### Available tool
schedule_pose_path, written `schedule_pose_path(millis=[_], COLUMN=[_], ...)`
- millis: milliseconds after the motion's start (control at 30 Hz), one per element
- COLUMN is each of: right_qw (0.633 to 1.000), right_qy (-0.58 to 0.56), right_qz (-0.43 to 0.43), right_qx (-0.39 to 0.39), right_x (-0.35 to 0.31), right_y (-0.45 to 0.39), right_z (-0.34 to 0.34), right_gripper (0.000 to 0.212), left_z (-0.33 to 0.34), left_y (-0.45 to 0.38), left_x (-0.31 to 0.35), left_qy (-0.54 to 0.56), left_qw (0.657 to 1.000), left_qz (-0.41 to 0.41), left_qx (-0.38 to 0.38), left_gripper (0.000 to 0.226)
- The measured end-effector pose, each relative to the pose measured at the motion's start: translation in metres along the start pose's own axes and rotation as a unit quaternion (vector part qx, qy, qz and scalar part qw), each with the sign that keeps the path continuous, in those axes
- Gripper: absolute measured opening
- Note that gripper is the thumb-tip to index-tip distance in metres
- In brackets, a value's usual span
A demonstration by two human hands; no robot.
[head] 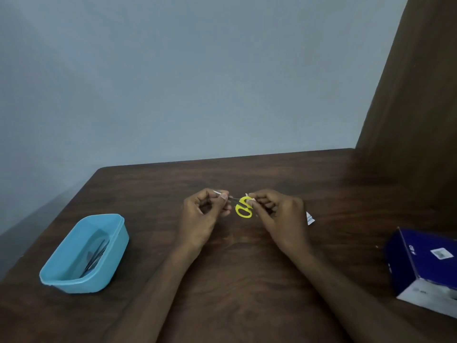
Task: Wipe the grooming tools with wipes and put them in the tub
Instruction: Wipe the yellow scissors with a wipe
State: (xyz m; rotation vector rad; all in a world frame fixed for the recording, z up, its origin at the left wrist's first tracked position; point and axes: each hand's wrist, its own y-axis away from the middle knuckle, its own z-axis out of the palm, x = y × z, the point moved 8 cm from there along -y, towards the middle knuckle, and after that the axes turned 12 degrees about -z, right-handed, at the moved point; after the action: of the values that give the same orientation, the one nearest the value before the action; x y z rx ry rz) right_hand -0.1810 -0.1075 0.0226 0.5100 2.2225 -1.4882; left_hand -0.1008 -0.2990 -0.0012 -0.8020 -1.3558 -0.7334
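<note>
Nearest, a blue box [425,266] sits at the table's [247,280] right edge and the light-blue tub [84,253] (metal tools inside) near the left edge. Mid-table, the left hand [205,214] pinches the blade of the yellow scissors [243,207]; the right hand [277,214] pinches a white wipe [250,199] against the handles. Bare wood lies beyond, up to the wall.

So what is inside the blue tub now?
Inside the blue tub lie a few thin metal tools, leaning toward its right wall. Their exact kind is unclear, and the near wall hides their lower ends.
</note>
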Motion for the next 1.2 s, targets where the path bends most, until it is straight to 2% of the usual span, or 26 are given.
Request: schedule_pose_path(millis=[100, 200, 333, 433, 533, 600, 733, 900, 1100, 1200], right_qw=[0.997, 0.997, 0.994, 0.983, 0.980, 0.988, 0.995, 0.985, 0.972, 0.979], right_qy=[0.036, -0.018, -0.067, -0.110, -0.111, -0.098, -0.057, -0.012, 0.053, 0.078], right_qz=[-0.065, -0.070, 0.037, 0.120, 0.151, 0.116, -0.050, -0.128, -0.181, -0.162], right_qx=[-0.003, 0.018, 0.083, 0.088, 0.063, 0.020, -0.070, -0.116, -0.141, -0.098], right_x=[-0.009, -0.018, 0.004, 0.031, 0.034, 0.022, -0.015, -0.029, -0.023, -0.014], right_y=[-0.003, -0.005, -0.004, 0.002, 0.003, 0.001, -0.001, 0.001, 0.005, 0.001], right_z=[-0.001, -0.004, -0.018, -0.014, -0.006, 0.001, 0.012, 0.019, 0.030, 0.017], right_gripper=[0.002, 0.004, 0.009, 0.015, 0.009, 0.014, 0.035, 0.050, 0.042, 0.028], left_z=[-0.002, -0.005, -0.001, 0.006, 0.016, 0.018, 0.012, 0.007, -0.004, -0.007], left_y=[0.002, 0.001, 0.004, 0.007, 0.008, 0.006, -0.001, -0.005, -0.009, -0.011], left_x=[0.001, 0.000, 0.003, 0.008, 0.009, 0.007, 0.004, 0.002, -0.001, -0.002], left_qy=[0.009, 0.015, 0.027, 0.031, -0.014, -0.013, 0.006, 0.038, 0.066, 0.056], left_qw=[1.000, 0.998, 0.998, 0.999, 0.999, 0.999, 1.000, 0.997, 0.992, 0.992], left_qz=[-0.012, -0.026, -0.031, -0.023, -0.019, -0.015, -0.012, -0.022, -0.032, -0.022], left_qx=[0.020, 0.049, 0.051, 0.019, -0.026, -0.026, 0.017, 0.061, 0.106, 0.107], left_gripper=[0.014, 0.014, 0.011, 0.011, 0.011, 0.012, 0.015, 0.017, 0.027, 0.022])
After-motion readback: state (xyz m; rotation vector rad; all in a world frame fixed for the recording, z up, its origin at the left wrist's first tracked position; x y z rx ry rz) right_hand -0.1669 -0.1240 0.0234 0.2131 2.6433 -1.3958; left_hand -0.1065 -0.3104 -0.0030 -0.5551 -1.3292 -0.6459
